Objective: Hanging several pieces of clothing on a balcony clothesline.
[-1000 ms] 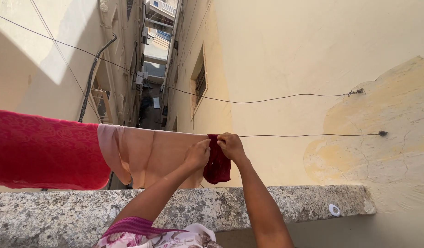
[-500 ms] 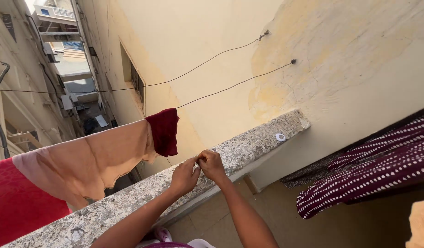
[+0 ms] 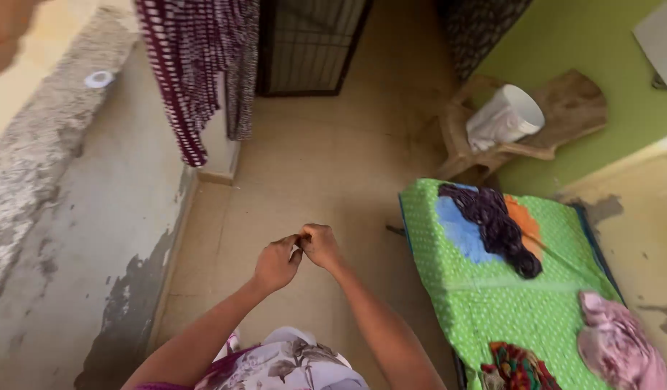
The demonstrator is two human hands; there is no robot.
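Green dotted sheet (image 3: 507,303) lies spread flat in the lower right of the frame, low and off to the right of my hands, well apart from them and untouched. Tan floor (image 3: 333,159) fills the middle of the frame from top to bottom. A rough grey parapet wall (image 3: 95,238) runs down the left side, its paint flaking near the bottom. A maroon-and-white patterned cloth (image 3: 192,65) hangs in the upper left, beside a dark metal grille door (image 3: 308,43) at the top centre. In the upper right a wooden stool (image 3: 572,108) stands against the green wall (image 3: 564,43), with a white bucket (image 3: 510,115) lying tipped on its side on it.

On the sheet, a dark purple garment (image 3: 499,224) lies bunched near its upper end over blue and orange patches. A pink garment (image 3: 622,347) sits at the lower right corner, and a multicoloured garment (image 3: 517,368) is at the bottom edge.

My left hand (image 3: 275,263) and right hand (image 3: 322,245) meet in the centre of the frame above the bare floor. Each grip is curled in, fingertips pinched against the other's. Whether anything small sits between them I cannot tell.
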